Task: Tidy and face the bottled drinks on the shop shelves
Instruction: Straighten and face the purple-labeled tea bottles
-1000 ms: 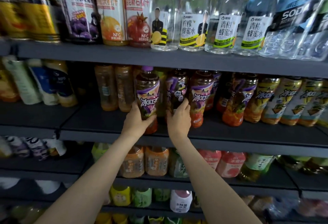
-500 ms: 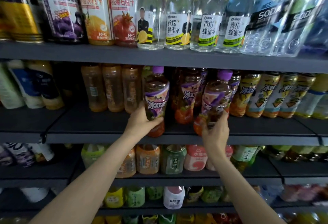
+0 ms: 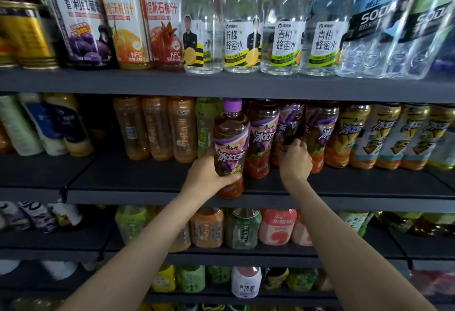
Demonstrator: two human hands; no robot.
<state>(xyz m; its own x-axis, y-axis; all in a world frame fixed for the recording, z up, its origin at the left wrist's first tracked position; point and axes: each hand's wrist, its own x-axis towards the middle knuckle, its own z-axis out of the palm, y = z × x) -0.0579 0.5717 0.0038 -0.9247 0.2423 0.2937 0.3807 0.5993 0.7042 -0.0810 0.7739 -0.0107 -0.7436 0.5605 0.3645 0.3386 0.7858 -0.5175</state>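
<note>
Purple-capped tea bottle [image 3: 230, 143] at middle shelf [image 3: 147, 175] front edge, left hand [image 3: 209, 180] grip wrapped round it, right hand [image 3: 294, 160] grip pinching a neighbouring bottle [image 3: 286, 126] wedged between purple-labelled ones, amber bottles [image 3: 157, 128] left, yellow-labelled bottles [image 3: 384, 135] right.

- Dark grey shelves [image 3: 221, 84] run across the whole view in stacked tiers, each with a flat front edge.
- A seam [image 3: 64, 191] on the left splits the middle tier into two sections.
- The recesses behind the tiers lie in deep shadow.
- Light falls brightest on the top tier, dimmer lower down.
</note>
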